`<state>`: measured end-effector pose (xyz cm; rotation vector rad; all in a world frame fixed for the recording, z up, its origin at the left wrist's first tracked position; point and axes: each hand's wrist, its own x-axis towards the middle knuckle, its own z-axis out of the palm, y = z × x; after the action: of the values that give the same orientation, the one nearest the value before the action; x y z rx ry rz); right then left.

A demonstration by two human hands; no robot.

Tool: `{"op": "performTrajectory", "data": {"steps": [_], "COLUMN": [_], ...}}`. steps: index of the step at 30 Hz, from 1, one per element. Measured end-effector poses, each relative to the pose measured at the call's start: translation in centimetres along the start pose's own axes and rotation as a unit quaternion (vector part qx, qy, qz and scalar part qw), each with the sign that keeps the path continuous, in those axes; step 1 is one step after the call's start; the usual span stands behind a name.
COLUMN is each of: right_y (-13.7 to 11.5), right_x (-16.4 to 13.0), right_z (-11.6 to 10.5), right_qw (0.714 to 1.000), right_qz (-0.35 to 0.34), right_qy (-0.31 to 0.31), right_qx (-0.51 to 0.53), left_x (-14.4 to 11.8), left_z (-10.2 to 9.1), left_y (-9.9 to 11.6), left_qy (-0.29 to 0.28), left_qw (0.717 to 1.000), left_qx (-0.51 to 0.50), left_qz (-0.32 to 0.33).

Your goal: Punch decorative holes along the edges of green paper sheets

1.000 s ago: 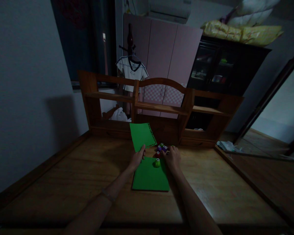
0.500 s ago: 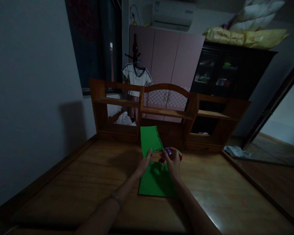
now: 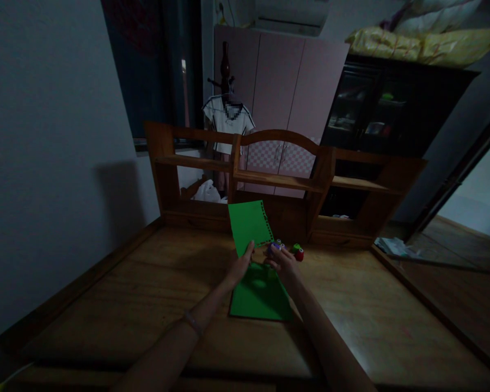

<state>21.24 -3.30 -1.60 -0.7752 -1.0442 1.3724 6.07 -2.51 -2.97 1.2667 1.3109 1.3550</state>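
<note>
My left hand (image 3: 242,265) pinches the lower edge of a green paper sheet (image 3: 249,225) that stands tilted up, with small holes punched along its right side. My right hand (image 3: 285,261) is closed on a small purple craft punch (image 3: 274,248), held just right of the sheet's bottom corner. A second green sheet (image 3: 259,296) lies flat on the wooden desk (image 3: 147,294) beneath both hands. Small red and green punches (image 3: 298,251) sit on the desk just right of my right hand.
A wooden desk-top shelf unit (image 3: 281,182) runs along the back edge. A raised wooden rim borders the desk at left. Behind stand a pink wardrobe (image 3: 281,87), a dark cabinet (image 3: 375,114) and a shirt on a coat stand (image 3: 227,117). Papers (image 3: 394,246) lie at far right.
My right hand left the cluster of punches on the desk, picked up the purple one and brought it beside the raised sheet. The green punch that stood on the flat sheet is gone from it.
</note>
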Motion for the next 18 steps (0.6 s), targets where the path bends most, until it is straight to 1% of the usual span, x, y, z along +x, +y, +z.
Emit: {"op": "performTrajectory", "data": {"steps": [3,8,12,14,16,18], "right_y": [0.0,-0.4,-0.8,-1.0,-1.3,-1.4], "right_x": [-0.1,0.3,0.3,0.0,-0.2,-0.3], "right_z": [0.3,-0.2,-0.5,-0.5,-0.6,-0.7], "right_qw": [1.000,0.996,0.990,0.988,0.987,0.984], "right_qz": [-0.009,-0.057,-0.104,-0.113,-0.112,-0.111], "right_qy": [-0.004,0.050,0.073,0.077,0.087,0.119], "right_qx": [0.006,-0.039,-0.068,-0.072,-0.072,-0.073], "left_x": [-0.4,-0.5,-0.4,-0.2,-0.1,0.1], "left_z": [0.1,0.4,0.4,0.4,0.4,0.3], "left_y": [0.3,0.0,-0.2,-0.3,-0.4,-0.4], "left_qy": [-0.030,-0.022,-0.041,-0.033,-0.013,0.015], "left_qw": [0.999,0.996,0.993,0.994,0.995,0.996], "left_qx": [-0.007,0.013,0.010,0.002,-0.007,-0.016], "left_qz": [0.022,0.080,0.109,0.108,0.098,0.088]}}
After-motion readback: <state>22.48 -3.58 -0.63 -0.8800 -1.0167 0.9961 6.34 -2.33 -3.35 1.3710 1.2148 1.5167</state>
